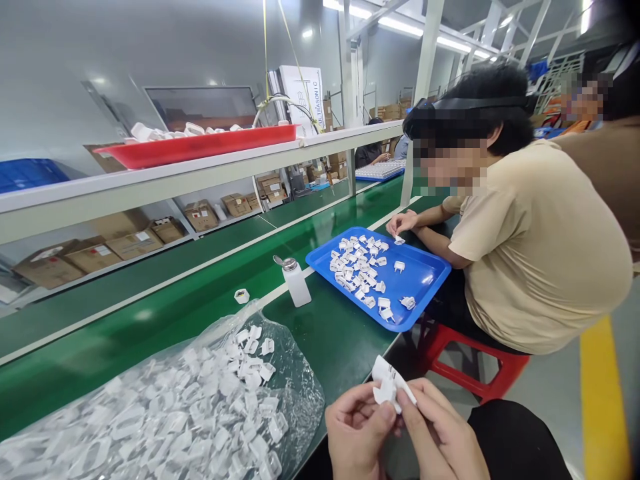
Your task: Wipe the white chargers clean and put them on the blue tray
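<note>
Close to my body at the lower right, my left hand (356,427) and my right hand (443,427) meet around a small white plastic charger housing (385,387). The left thumb and fingers pinch its lower left side. My right thumb and fingers press on its right side. A curved white upper part with small dark marks stands above the fingertips; whether it is a separate piece I cannot tell. To the left, a clear plastic bag (300,373) lies spread on the table, with many loose white plastic housings (175,413) on it.
A blue tray (425,267) of white plug parts (357,263) stands ahead, where a co-worker in a beige shirt (545,247) handles one piece. A white pump bottle (297,283) and a lone housing (241,295) are on the green table (340,347). A red tray (210,147) sits on the shelf.
</note>
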Demonstrator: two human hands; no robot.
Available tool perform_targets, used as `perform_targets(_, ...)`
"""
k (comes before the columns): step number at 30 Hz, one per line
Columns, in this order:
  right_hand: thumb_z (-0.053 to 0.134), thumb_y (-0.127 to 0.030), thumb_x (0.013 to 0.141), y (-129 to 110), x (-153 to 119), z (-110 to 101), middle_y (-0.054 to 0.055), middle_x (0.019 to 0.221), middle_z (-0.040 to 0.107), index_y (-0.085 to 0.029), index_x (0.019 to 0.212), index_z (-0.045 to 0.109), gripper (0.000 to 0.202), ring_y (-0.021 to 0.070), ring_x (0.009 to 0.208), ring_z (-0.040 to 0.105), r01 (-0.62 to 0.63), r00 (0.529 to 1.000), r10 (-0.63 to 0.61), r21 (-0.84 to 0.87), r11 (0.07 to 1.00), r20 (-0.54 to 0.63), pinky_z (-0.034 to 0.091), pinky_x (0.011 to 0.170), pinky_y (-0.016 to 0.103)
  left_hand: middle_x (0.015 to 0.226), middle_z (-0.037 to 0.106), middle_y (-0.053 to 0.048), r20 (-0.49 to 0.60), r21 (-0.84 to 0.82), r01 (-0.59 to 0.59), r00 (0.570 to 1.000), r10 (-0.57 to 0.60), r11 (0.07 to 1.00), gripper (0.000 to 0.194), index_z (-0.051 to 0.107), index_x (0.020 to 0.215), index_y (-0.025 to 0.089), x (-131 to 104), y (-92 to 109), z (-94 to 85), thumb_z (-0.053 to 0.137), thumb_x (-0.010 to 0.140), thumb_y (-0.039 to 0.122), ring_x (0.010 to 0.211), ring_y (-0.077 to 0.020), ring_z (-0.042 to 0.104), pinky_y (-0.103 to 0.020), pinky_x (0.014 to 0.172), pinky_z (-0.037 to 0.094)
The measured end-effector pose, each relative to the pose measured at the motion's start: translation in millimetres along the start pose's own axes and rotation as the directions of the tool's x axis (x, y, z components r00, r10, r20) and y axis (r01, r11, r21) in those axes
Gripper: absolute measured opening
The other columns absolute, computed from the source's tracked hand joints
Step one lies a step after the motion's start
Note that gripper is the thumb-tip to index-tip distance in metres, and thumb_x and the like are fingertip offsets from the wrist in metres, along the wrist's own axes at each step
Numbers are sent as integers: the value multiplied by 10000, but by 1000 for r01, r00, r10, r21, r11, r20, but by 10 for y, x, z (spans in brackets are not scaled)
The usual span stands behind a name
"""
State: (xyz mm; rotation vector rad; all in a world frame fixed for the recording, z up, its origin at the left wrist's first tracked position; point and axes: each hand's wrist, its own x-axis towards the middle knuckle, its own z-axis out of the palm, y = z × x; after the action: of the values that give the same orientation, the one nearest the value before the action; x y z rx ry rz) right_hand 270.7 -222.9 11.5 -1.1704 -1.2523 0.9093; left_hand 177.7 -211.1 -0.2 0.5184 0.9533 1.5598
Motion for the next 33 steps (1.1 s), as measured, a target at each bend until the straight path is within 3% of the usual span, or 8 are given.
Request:
perform_targets(6, 665, -527, 894, 243, 83, -111, 37, 822, 608, -222, 901, 782, 327, 189, 755, 592, -337, 937, 296, 253, 907, 186, 519, 635, 232, 691, 756, -53, -35, 259, -287, 951, 306, 922, 292, 834, 801, 177, 23, -89, -21, 946, 544, 258, 557, -160, 684, -219, 546, 570)
perform_targets(10, 670, -520, 893, 235, 66, -137, 33, 822, 568, -219, 935, 792, 327, 174, 716, 550, -365, 926, 314, 283, 887, 208, 499, 611, 237, 651, 761, -56, -107, 204, -177, 974, 201, 963, 318, 825, 793, 165, 72, -45, -23, 961, 531, 281, 521, -127, 657, -181, 511, 537)
perform_targets(14, 585, -484, 957, 86, 26, -107, 50, 834, 591, -211, 880, 788, 349, 184, 719, 578, -229, 963, 190, 217, 949, 189, 506, 642, 252, 522, 698, -47, -85, 51, 11, 996, -6, 999, 375, 802, 721, 119, 112, 47, -19, 976, 513, 379, 425, -76, 576, -126, 409, 428)
perform_targets(19, 576, -346, 980, 52, 8, -91, 53, 954, 631, -264, 1025, 786, 230, 164, 737, 598, 83, 985, -93, -70, 994, -147, 481, 638, 232, 509, 667, -46, -45, -5, 115, 992, -115, 993, 422, 783, 655, 98, 69, 120, -22, 978, 496, 436, 392, -37, 519, -100, 382, 373)
perform_targets(24, 525, -41, 932, 197, 85, -160, 76, 1076, 624, -280, 1438, 585, 563, 186, 937, 664, 579, 816, -565, -201, 790, 125, 548, 787, 243, 450, 626, -24, 19, -23, 182, 983, -182, 983, 413, 791, 661, 116, 21, 163, -47, 986, 482, 433, 367, -36, 509, -97, 369, 357)
perform_targets(26, 495, -11, 932, 208, 105, -167, 85, 1124, 622, -267, 1461, 558, 591, 191, 1003, 663, 616, 787, -591, -184, 766, 175, 551, 842, 251, 434, 622, -25, 57, -29, 211, 976, -209, 977, 415, 798, 668, 120, 7, 176, -63, 988, 477, 436, 356, -31, 497, -96, 367, 349)
perform_targets(30, 477, -64, 972, 166, 125, -161, 60, 1046, 622, -267, 1363, 636, 468, 154, 848, 668, 528, 840, -515, -41, 848, 167, 564, 713, 233, 408, 592, 1, 92, -82, 277, 959, -269, 957, 411, 792, 662, 131, -28, 178, -98, 996, 467, 430, 336, -8, 449, -88, 360, 304)
perform_targets(33, 494, -51, 956, 178, 147, -177, 60, 1020, 612, -234, 1379, 619, 477, 152, 836, 663, 598, 784, -576, -35, 801, 231, 569, 691, 230, 402, 580, 9, 113, -130, 346, 936, -333, 929, 403, 785, 660, 128, -52, 162, -115, 994, 485, 426, 335, 0, 429, -87, 368, 285)
